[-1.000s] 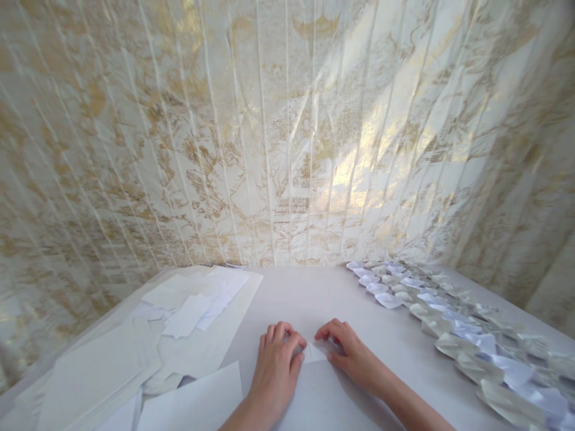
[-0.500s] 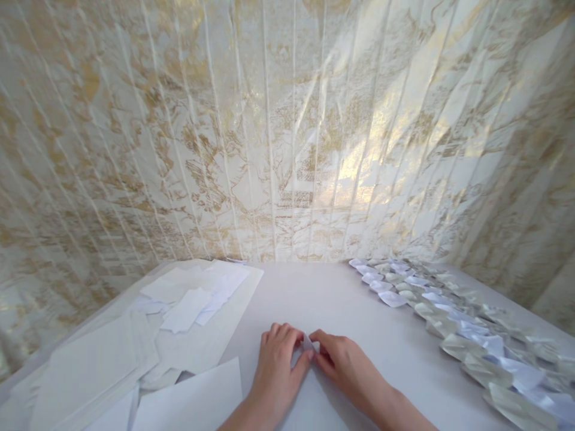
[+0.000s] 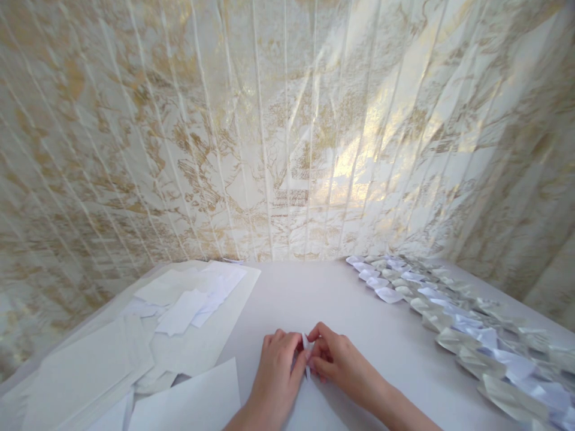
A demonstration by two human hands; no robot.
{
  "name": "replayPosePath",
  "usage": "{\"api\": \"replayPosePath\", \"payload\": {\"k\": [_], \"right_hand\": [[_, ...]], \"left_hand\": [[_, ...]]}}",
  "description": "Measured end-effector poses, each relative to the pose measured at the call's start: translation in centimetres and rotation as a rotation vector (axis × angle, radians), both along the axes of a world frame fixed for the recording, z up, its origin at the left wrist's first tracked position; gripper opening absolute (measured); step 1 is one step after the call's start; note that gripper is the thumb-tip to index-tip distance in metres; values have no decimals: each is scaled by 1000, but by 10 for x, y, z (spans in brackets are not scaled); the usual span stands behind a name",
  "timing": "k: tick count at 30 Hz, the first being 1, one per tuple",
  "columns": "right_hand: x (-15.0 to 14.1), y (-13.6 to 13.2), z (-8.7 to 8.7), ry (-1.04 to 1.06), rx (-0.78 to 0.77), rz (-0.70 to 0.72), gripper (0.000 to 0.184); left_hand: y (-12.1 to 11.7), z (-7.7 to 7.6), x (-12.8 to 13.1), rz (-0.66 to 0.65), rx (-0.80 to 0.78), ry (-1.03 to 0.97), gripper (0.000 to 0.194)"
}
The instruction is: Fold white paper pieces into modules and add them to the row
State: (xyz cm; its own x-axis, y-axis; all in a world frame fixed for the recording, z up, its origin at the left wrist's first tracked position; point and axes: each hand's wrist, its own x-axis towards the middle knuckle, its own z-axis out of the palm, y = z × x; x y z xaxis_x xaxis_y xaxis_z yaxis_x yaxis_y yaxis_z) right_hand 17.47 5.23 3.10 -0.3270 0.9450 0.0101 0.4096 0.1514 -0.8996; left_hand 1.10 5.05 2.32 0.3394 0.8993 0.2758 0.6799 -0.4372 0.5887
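Head view shows folded paper (image 3: pixel 305 342) between the fingers (image 3: pixel 320 330).

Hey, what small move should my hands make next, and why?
Probably pinch along the edge of the small white paper to firm it, since it stands narrow and edge-on, apparently folded, between the fingertips of your left hand and right hand.
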Motion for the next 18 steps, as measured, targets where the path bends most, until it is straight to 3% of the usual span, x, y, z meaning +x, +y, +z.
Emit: {"api": "replayPosePath", "payload": {"k": [9,18], "right_hand": [[-4,-4,7,-86,54,-22,20],[-6,-7,5,-222,130,-71,33]], "left_hand": [[0,5,0,-63,32,84,22],[-3,10,1,0,59,130,30]]}}
